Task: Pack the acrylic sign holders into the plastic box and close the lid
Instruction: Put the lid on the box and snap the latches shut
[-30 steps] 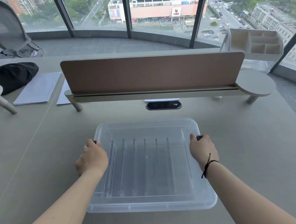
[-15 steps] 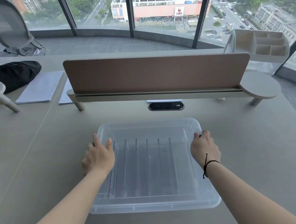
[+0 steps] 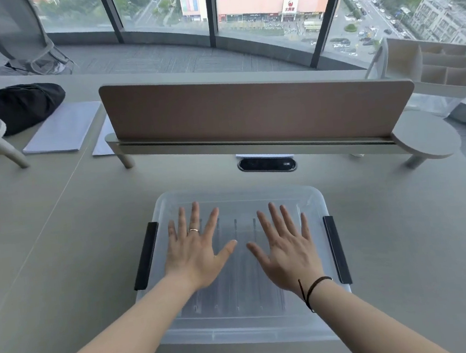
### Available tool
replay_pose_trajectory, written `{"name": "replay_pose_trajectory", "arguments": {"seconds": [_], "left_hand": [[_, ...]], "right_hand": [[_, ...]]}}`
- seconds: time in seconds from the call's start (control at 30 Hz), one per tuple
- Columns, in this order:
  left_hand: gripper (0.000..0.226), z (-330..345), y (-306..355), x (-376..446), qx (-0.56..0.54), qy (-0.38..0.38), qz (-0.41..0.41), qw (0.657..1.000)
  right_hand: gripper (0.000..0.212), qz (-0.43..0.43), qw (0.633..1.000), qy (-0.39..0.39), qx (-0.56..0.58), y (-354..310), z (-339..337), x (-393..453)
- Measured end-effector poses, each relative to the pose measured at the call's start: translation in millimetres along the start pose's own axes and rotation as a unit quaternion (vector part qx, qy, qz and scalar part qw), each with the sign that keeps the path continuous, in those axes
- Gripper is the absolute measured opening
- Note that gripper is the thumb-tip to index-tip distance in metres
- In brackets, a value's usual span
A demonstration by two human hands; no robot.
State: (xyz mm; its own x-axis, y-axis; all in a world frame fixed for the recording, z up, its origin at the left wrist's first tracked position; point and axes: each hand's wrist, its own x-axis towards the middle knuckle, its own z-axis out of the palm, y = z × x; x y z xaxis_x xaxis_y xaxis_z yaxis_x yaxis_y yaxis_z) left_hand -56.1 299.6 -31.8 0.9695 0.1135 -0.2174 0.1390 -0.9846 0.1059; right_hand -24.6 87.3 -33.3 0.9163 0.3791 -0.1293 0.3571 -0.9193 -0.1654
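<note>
A clear plastic box (image 3: 241, 329) stands on the desk in front of me with its clear lid (image 3: 240, 201) on top. Black latches lie along its left side (image 3: 146, 255) and right side (image 3: 337, 249). Through the lid I see several acrylic sign holders (image 3: 242, 289) lying in a row inside. My left hand (image 3: 196, 248) rests flat on the lid's left half, fingers spread, a ring on one finger. My right hand (image 3: 287, 248) lies flat on the right half, fingers spread, a black cord around the wrist. Neither hand holds anything.
A brown divider panel (image 3: 248, 109) on a low shelf crosses the desk behind the box, with a black cable port (image 3: 267, 164) below it. Papers (image 3: 62, 128) and a black bag (image 3: 20, 105) lie at the far left. A white organiser (image 3: 432, 69) sits at the far right.
Both hands have left the box's side latches and moved inward onto the top of the lid, fingers now spread flat. The black latches are uncovered.
</note>
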Motion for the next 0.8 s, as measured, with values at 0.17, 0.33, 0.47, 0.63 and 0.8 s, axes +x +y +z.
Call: {"name": "replay_pose_trajectory", "arguments": {"seconds": [0.17,0.33,0.47,0.63,0.8], "left_hand": [[0.084,5.6,-0.3,3.8,0.021,0.005,0.017,1.000],[0.082,4.1,-1.7,12.3,0.031,0.004,0.027,0.999],[0.082,2.7,-2.1,17.3,0.034,0.004,0.028,0.999],[0.083,3.8,-3.8,19.8,0.027,0.010,0.028,0.999],[0.082,-0.4,-4.0,22.2,0.030,-0.003,0.026,0.999]], "right_hand": [[0.081,-0.053,0.998,-0.031,-0.028,-13.0,0.6,5.6],[0.083,-0.052,0.998,-0.031,-0.018,-17.0,1.3,15.7],[0.084,-0.053,0.998,-0.029,-0.015,-16.2,1.2,21.4],[0.083,-0.051,0.998,-0.033,-0.016,-16.9,-0.3,22.7],[0.082,-0.045,0.998,-0.036,-0.009,-18.7,-6.0,22.9]]}}
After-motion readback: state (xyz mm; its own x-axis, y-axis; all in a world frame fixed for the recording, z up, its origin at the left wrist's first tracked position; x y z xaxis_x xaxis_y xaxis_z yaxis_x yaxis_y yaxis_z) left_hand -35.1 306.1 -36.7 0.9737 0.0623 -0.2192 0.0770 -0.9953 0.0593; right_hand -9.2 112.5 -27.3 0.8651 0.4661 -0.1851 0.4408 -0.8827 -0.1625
